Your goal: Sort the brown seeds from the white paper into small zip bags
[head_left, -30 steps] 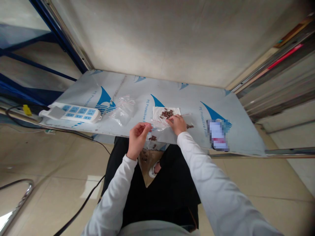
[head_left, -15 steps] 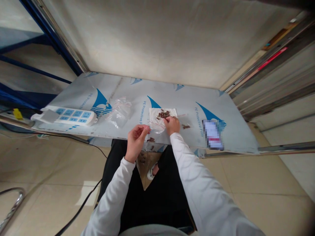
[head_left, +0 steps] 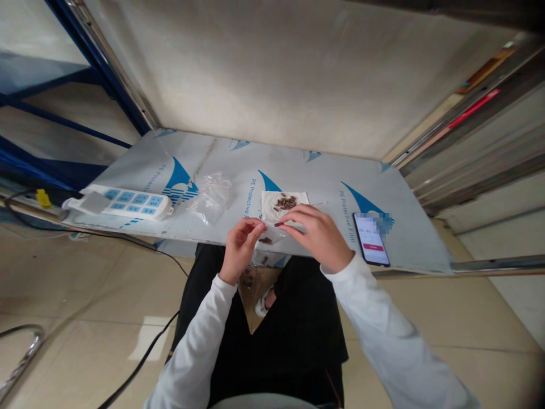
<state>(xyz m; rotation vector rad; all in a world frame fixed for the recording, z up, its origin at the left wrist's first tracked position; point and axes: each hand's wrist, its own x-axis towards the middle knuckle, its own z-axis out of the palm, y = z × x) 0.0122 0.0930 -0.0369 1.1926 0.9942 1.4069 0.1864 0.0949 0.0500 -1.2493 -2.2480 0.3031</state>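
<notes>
Between the thumb and fingers of my right hand (head_left: pixel 317 230) is a small brown stick-like piece (head_left: pixel 278 225), held above the table's front edge. My left hand (head_left: pixel 244 244), closed in a pinch, faces it from the left and grips the edge of a small clear plastic bag (head_left: pixel 276 232), which is hard to make out. Just beyond both hands lies a white sheet (head_left: pixel 269 200), with a heap of similar brown pieces (head_left: pixel 286 203) on it. Another brown cluster (head_left: pixel 265 241) sits by the front edge, close to my left fingertips.
The film-covered table (head_left: pixel 230 156) carries crumpled clear plastic bags (head_left: pixel 210 199) left of my hands and a white power strip (head_left: pixel 131 203) farther left. To the right lies a phone (head_left: pixel 371 241) with a lit screen. A cable (head_left: pixel 140 346) runs across the floor.
My right hand has lifted from the heap on the white sheet and come back toward my left hand, now with a brown piece in its fingertips. My left hand has shifted slightly right.
</notes>
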